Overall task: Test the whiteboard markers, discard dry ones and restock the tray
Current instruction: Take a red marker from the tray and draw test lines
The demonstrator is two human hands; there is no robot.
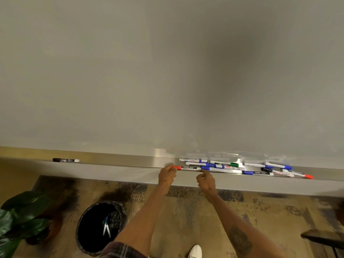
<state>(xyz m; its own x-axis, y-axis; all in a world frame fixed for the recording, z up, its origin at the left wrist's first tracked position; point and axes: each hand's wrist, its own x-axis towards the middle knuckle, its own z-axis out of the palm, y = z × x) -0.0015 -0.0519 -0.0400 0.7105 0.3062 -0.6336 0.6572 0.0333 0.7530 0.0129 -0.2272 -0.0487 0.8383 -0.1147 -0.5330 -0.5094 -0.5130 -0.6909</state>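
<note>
A long metal tray runs under the whiteboard. A heap of several markers with blue, green, black and red caps lies on its right part. At the heap's left end lies a red-capped marker. My left hand pinches its red cap end. My right hand has its fingers curled, and its fingertip touches the marker's other end beside a blue cap. A lone black marker lies far left on the tray.
A black-lined bin stands on the floor below left of my arms, with two markers inside. A potted plant stands at the far left. A dark furniture edge juts in at the lower right.
</note>
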